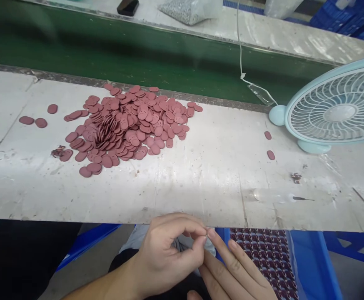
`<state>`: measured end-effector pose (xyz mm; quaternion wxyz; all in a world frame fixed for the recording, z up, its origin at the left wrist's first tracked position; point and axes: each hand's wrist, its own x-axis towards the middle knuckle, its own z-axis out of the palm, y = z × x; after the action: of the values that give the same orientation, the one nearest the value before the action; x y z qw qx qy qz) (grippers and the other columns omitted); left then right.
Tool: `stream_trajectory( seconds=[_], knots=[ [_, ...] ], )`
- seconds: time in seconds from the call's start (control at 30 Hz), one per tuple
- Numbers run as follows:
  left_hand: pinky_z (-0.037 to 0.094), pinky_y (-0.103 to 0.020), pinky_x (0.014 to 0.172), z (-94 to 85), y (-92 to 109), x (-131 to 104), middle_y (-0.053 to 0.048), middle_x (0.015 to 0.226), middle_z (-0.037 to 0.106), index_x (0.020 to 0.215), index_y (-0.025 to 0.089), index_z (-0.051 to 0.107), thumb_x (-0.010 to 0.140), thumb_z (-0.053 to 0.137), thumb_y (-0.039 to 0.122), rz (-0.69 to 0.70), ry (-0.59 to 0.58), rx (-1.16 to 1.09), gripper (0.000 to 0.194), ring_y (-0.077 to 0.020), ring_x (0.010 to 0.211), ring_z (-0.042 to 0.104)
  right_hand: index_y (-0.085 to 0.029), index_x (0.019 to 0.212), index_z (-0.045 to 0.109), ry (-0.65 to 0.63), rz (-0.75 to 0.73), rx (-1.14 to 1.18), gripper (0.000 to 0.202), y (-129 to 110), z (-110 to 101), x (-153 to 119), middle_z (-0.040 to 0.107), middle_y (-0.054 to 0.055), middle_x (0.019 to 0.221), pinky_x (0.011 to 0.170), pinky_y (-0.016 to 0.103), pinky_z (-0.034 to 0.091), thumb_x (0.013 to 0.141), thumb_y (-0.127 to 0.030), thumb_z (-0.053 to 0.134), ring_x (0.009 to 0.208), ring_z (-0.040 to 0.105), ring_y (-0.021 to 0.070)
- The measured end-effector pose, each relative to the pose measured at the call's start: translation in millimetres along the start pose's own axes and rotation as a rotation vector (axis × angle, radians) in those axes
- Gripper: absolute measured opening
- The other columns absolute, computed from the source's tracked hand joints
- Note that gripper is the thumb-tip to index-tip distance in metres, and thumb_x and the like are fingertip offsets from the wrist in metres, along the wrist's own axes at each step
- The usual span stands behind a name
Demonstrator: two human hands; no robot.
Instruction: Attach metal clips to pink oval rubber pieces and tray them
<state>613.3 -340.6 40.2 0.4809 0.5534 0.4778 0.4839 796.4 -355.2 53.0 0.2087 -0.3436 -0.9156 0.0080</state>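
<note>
My left hand is in front of the table's near edge, thumb and index finger pressed together in a pinch. Whatever may lie between those fingertips is too small to make out. My right hand has its fingers stretched out, and its index fingertip meets the pinch of the left. Beyond both hands, a large heap of flat, oval, dull-red pieces lies on the white table; some show small holes. A clear tube-like tool with a thin dark tip lies on the table to the right.
A light-blue fan stands at the right, its white cable crossing a green channel. Below the table edge, a blue crate holds rows of dark-red parts. Dark scraps lie near the fan.
</note>
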Motion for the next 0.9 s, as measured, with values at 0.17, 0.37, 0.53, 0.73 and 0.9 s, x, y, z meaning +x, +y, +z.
stream_trajectory(
  seconds=[0.17, 0.37, 0.53, 0.73, 0.9],
  knots=[
    [0.061, -0.022, 0.075, 1.5, 1.8, 3.4, -0.001, 0.087, 0.078, 0.093, 0.018, 0.072, 0.082, 0.066, 0.0, 0.103, 0.035, 0.121, 0.021, -0.0121, 0.079, 0.073, -0.018, 0.09, 0.079, 0.006, -0.043, -0.045, 0.039, -1.1, 1.3, 1.2, 0.082, 0.002, 0.108, 0.127, 0.03, 0.029, 0.105, -0.032, 0.046, 0.109, 0.075, 0.0176],
    [0.06, -0.023, 0.071, 4.0, 3.7, 5.3, -0.002, 0.082, 0.076, 0.084, 0.018, 0.07, 0.081, 0.063, 0.002, 0.153, 0.065, 0.391, 0.018, -0.0142, 0.074, 0.072, -0.009, 0.099, 0.079, -0.075, -0.139, -0.129, 0.035, -2.3, 5.6, -1.6, 0.08, 0.012, 0.113, 0.13, 0.037, 0.024, 0.1, -0.026, 0.048, 0.114, 0.073, 0.0245],
    [0.054, -0.025, 0.061, 6.6, 2.0, 4.7, 0.0, 0.068, 0.069, 0.073, 0.02, 0.064, 0.08, 0.06, 0.005, 0.093, 0.072, 0.531, 0.017, -0.0142, 0.062, 0.066, -0.005, 0.111, 0.076, -0.16, -0.147, -0.146, 0.037, -4.2, 8.2, -2.9, 0.076, 0.016, 0.123, 0.132, 0.04, 0.02, 0.094, -0.03, 0.056, 0.124, 0.067, 0.0296],
    [0.048, -0.025, 0.058, 4.7, 0.6, 7.5, 0.004, 0.068, 0.065, 0.073, 0.021, 0.057, 0.075, 0.06, 0.006, -0.052, 0.022, 0.498, 0.016, -0.0124, 0.06, 0.06, -0.005, 0.117, 0.075, -0.159, -0.123, -0.12, 0.04, -7.8, 13.9, -1.7, 0.074, 0.015, 0.128, 0.132, 0.041, 0.021, 0.089, -0.032, 0.065, 0.129, 0.064, 0.0323],
    [0.047, -0.027, 0.06, 1.8, -0.9, 7.3, 0.004, 0.071, 0.065, 0.076, 0.021, 0.057, 0.078, 0.06, 0.008, -0.073, -0.007, 0.517, 0.013, -0.0133, 0.063, 0.06, -0.01, 0.108, 0.078, -0.068, -0.093, -0.043, 0.03, -6.6, 15.5, -0.1, 0.076, 0.009, 0.125, 0.13, 0.038, 0.024, 0.089, -0.028, 0.065, 0.13, 0.063, 0.0284]
  ],
)
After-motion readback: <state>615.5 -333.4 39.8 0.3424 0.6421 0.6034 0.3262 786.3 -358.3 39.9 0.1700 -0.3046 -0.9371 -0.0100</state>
